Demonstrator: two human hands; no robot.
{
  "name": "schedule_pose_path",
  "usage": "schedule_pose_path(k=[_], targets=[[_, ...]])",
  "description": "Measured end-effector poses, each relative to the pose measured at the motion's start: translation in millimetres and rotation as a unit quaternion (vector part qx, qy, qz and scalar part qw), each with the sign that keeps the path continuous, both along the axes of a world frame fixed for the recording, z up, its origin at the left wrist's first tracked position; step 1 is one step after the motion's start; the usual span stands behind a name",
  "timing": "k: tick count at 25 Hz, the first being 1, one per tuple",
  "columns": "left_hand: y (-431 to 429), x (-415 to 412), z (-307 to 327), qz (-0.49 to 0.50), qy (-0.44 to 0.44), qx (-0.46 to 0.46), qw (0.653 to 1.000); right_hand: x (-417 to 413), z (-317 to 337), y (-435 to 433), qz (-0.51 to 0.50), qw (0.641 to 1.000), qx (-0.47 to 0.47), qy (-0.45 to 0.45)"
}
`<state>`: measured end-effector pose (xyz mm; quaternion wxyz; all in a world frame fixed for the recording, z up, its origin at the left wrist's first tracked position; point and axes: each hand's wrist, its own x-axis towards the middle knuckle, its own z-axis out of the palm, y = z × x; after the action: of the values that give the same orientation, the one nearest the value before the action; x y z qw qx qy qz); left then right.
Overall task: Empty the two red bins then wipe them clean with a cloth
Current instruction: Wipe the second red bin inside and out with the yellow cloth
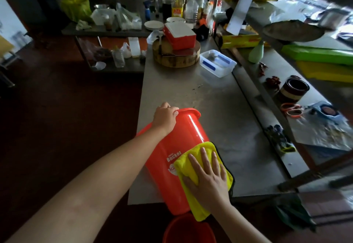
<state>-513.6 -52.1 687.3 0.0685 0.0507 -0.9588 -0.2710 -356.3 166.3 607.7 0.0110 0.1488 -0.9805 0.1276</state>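
While the right hand (pixel 207 176) presses a yellow cloth (pixel 188 163) onto the side of the red bin (pixel 191 134), its fingers (pixel 203 155) lie straight and spread wide, gripping nothing and only pinning the cloth flat. Well beyond those fingertips, the left hand (pixel 165 116) holds the lip at the bin's far end, its fingers (pixel 174 110) curled over the edge. The bin lies tilted on its side on the counter (pixel 219 109). Its near end juts past the counter's edge, under the right palm. A second red bin (pixel 183 229) sits below the right wrist, only partly in view.

The wiping looks well under way on this bin, and the main risk is a slip. The plastic is glossy and rounded, so a hard push from the flat hand could roll the bin sideways or off the edge if the left grip loosens. The cloth is held by pressure alone. Part of it hangs loose below the palm, so it could bunch up or slide away mid-stroke.
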Motion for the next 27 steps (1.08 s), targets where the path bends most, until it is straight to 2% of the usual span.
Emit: schedule_pose_path(k=[6, 14, 20, 27], targets=[[-16, 10, -5, -0.001, 0.014, 0.024, 1.000, -51, 21, -33, -0.015, 0.996, -0.027, -0.085], [-53, 28, -4, 0.008, 0.016, 0.071, 0.997, -124, 44, -94, 0.015, 0.992, -0.036, -0.119], [-61, 41, -4, 0.006, 0.016, 0.092, 0.996, -88, 25, -65, 0.040, 0.994, -0.052, -0.082], [-62, 32, 4, -0.006, -0.046, 0.079, 0.996, -32, -2, 2, 0.009, 0.994, -0.083, -0.066]])
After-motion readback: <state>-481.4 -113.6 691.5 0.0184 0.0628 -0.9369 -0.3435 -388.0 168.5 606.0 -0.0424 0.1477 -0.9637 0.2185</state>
